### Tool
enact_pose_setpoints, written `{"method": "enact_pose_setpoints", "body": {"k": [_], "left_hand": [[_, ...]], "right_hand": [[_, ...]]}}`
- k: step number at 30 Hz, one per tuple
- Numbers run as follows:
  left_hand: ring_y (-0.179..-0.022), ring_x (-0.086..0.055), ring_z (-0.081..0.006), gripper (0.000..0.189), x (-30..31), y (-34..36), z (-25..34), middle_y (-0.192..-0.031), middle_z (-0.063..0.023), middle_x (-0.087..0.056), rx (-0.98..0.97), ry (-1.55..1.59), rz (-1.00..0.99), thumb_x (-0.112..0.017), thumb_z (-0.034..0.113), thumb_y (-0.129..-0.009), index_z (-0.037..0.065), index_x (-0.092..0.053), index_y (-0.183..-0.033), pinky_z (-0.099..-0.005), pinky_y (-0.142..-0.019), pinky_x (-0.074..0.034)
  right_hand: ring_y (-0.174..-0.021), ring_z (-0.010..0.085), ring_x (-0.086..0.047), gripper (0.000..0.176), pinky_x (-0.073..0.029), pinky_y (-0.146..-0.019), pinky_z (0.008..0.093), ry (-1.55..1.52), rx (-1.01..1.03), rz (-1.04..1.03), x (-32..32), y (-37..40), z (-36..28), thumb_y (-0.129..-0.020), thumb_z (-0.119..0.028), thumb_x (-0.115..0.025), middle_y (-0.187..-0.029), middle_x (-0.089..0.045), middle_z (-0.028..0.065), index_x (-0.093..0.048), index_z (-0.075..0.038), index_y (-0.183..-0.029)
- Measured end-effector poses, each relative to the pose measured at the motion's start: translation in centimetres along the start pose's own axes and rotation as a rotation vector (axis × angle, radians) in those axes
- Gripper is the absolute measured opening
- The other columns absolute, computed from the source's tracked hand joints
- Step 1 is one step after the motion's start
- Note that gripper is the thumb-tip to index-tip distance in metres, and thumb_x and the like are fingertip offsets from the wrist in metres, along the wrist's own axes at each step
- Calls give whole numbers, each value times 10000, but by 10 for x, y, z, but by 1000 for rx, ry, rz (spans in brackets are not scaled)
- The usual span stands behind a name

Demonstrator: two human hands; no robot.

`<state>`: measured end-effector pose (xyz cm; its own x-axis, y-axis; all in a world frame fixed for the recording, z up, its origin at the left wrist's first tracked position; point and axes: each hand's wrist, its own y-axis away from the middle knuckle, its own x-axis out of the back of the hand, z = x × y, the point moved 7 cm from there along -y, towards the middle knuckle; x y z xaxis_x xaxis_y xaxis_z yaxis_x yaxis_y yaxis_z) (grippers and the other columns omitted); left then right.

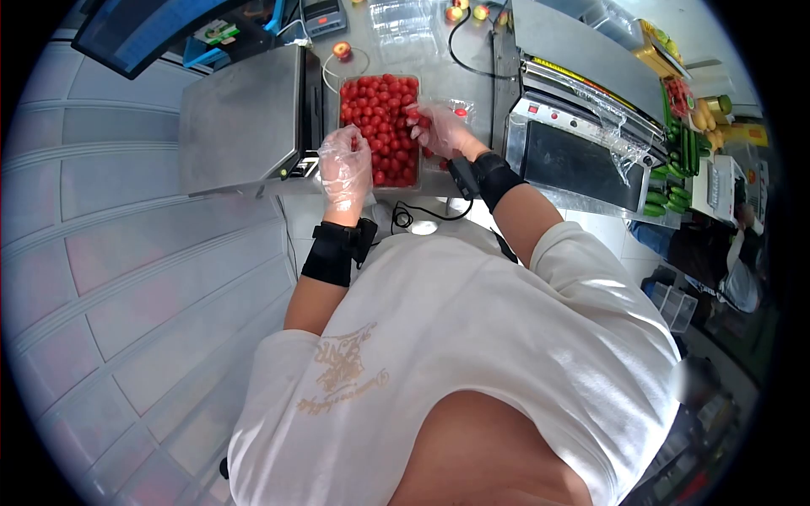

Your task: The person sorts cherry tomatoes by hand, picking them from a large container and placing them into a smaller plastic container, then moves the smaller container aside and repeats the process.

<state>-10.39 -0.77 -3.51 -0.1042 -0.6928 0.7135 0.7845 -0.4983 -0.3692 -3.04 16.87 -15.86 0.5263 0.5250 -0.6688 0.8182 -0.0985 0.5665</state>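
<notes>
Tomatoes [380, 110] under curled right hand [440, 132]; left hand [344, 169] open alongside.

Scale: I see a steel weighing platform [245, 118] at the counter's left.
Monitor [143, 34]: dark, tilted, above the platform at upper left.
Wrapping machine [578, 160]: on the right, with loose cling film [612, 126] hanging over its black plate.
Cucumbers [675, 198]: stacked just past the machine's right end.
Clear punnets [405, 21]: at the counter's far edge.
Cable [460, 51]: black, looping beside the machine.
Floor tiles [110, 253]: pale, on my left.
</notes>
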Motion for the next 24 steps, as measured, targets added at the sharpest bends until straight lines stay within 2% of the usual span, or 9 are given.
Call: {"method": "enact_pose_setpoints", "body": {"k": [4, 9, 10, 12, 16, 19, 21, 23, 24], "left_hand": [[-925, -643, -353, 150, 0, 2, 2, -979, -191, -673, 1, 9, -5, -642, 97, -821, 16, -670, -944, -423, -837, -520], [-926, -641, -353, 159, 0, 4, 4, -980, -188, -671, 39, 24, -29, -643, 104, -824, 19, -672, -955, -423, -829, -521], [-926, -641, -353, 159, 0, 4, 4, -980, -188, -671, 40, 25, -33, -643, 104, -824, 19, -672, -955, -423, -829, -521], [-912, -640, -332, 144, 2, 5, 7, -959, -174, -674, -4, 22, -7, -654, 83, -817, 8, -660, -940, -399, -805, -517], [-911, -639, -332, 143, 5, 6, 10, -963, -174, -670, -37, 15, -10, -654, 82, -817, 9, -657, -940, -398, -806, -515], [-900, -635, -336, 143, 6, 6, 6, -965, -172, -664, 7, 54, -18, -652, 83, -818, 12, -655, -942, -400, -810, -511], [-926, -636, -346, 164, 7, 6, 6, -981, -181, -665, -16, 29, -16, -644, 115, -830, 20, -670, -962, -423, -827, -520], [-931, -633, -351, 163, 7, 7, 7, -982, -181, -663, -16, 23, -11, -639, 117, -834, 20, -660, -964, -425, -825, -520], [-930, -631, -354, 159, 6, 7, 8, -984, -180, -662, -31, 31, -12, -638, 111, -833, 21, -654, -963, -428, -823, -519]], "right_hand": [[-645, 147, -560, 137, -460, -513, 203, -149, -73, -16, 7, 0, 3, -976, -181, -493, -831, -570, 42, -552, -83, -1051], [-656, 126, -559, 168, -483, -507, 188, -393, -150, -188, 14, -10, 12, -997, -210, -478, -876, -577, 53, -553, -62, -1023], [-656, 126, -559, 168, -483, -507, 188, -395, -150, -185, 5, -3, 10, -997, -210, -478, -876, -577, 53, -553, -62, -1023], [-639, 115, -557, 200, -473, -467, 191, -425, -90, 4, 4, 8, 5, -1007, -246, -473, -851, -579, 46, -550, -62, -1017], [-641, 115, -555, 221, -464, -439, 199, -498, -64, -26, 27, 7, 1, -1009, -272, -468, -843, -578, 39, -545, -67, -1036], [-605, 131, -547, 245, -476, -430, 243, -244, -6, 35, 61, 0, -8, -989, -302, -506, -805, -582, 40, -573, -66, -980], [-552, 150, -524, 255, -475, -423, 292, 361, 149, 287, 93, -7, -21, -966, -306, -544, -739, -576, 49, -613, -62, -945], [-521, 160, -507, 220, -453, -434, 323, 445, 119, 402, 119, -18, -20, -931, -268, -582, -676, -551, 37, -651, -62, -903], [-532, 165, -521, 201, -446, -444, 332, 807, 456, 268, 126, -28, -31, -916, -251, -586, -688, -567, 41, -661, -64, -909]]}}
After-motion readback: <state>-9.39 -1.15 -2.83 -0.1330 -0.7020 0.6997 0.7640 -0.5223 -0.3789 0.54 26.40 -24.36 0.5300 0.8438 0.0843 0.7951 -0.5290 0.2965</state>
